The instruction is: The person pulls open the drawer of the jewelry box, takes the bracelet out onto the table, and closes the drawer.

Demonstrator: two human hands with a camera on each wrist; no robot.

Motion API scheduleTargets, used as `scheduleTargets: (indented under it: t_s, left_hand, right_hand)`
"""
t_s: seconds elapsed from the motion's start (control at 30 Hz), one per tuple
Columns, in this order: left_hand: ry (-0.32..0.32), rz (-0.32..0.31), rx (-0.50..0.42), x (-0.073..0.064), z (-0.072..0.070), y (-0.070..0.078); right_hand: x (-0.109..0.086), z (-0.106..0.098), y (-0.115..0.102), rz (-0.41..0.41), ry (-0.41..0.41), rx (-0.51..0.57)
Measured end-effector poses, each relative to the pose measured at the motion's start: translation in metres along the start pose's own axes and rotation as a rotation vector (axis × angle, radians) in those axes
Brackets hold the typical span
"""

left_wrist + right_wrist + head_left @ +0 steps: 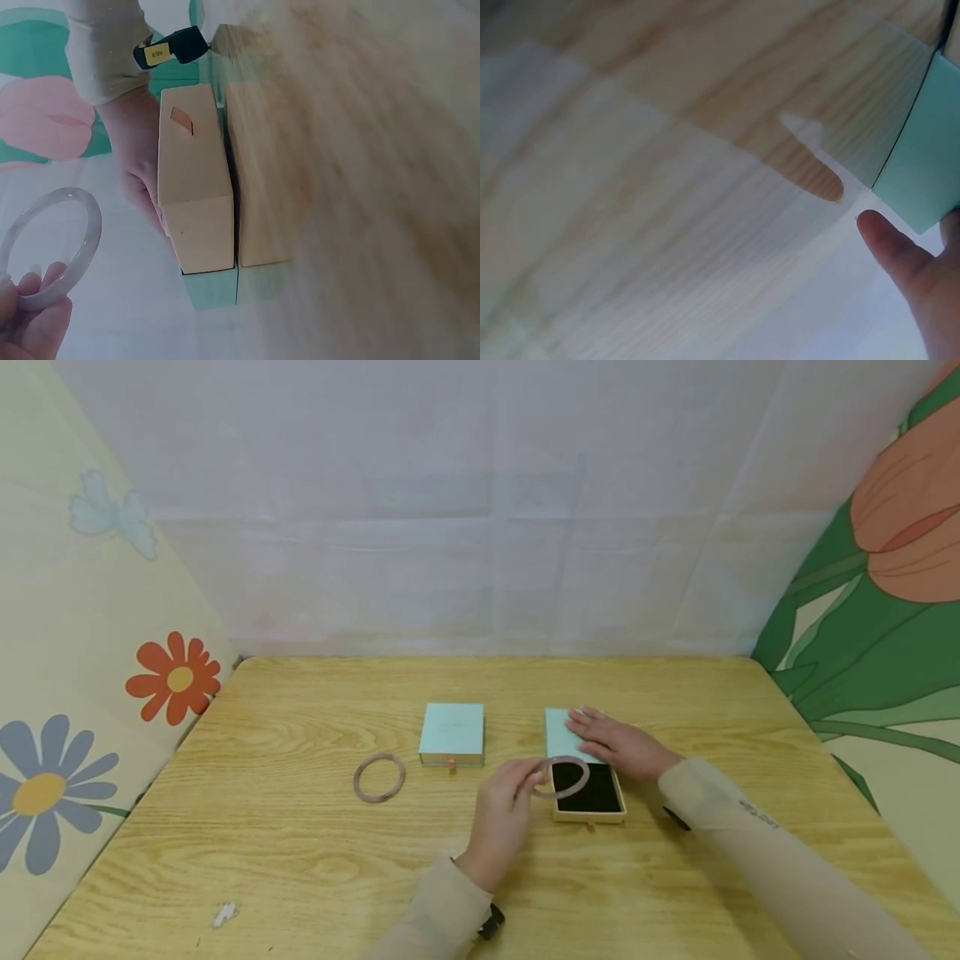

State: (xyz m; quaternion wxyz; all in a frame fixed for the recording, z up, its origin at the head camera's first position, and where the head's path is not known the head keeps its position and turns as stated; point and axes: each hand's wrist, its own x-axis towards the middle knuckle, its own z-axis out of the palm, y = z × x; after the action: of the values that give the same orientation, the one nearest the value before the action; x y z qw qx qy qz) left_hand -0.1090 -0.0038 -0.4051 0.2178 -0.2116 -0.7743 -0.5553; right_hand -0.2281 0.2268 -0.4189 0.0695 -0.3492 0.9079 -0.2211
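My left hand (501, 817) pinches a pale, translucent bangle (586, 774) between thumb and fingers, and in the head view the ring overlaps a pulled-out drawer (590, 817) with black lining. The drawer belongs to a mint jewellery box, whose sleeve (558, 733) lies under my right hand (628, 747). That hand rests on top with its fingers stretched out. In the left wrist view the bangle (94, 225) is held up beside the cream drawer (201, 229) with its small ribbon tab. The right wrist view catches the thumb (895, 251) close to a corner of the sleeve (922, 154).
To the left stands a second mint box (453, 731), closed, with a ribbon tab at its front. Another bangle (357, 779) lies flat on the wooden table (300, 860) beside it. A small white scrap (224, 914) is near the front left. A pale backdrop (450, 585) rises behind.
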Motion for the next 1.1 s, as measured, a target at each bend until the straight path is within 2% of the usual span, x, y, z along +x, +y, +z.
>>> scheduleTargets:
  t_s: [0.13, 0.5, 0.83, 1.1]
  left_hand:
    - [0.062, -0.003, -0.041, -0.002, -0.002, -0.004]
    - [0.204, -0.111, -0.156, -0.004, -0.013, -0.006]
    - [0.269, -0.142, -0.255, -0.003, -0.022, -0.012]
    - [0.302, -0.287, -0.329, -0.001, -0.032, -0.014]
  right_hand:
    - [0.000, 0.000, 0.000, -0.004, 0.007, -0.003]
    - [0.000, 0.001, 0.003, 0.005, 0.001, 0.002]
    - [0.000, 0.000, 0.002, -0.001, -0.003, 0.013]
    - [0.000, 0.001, 0.002, 0.014, -0.011, 0.025]
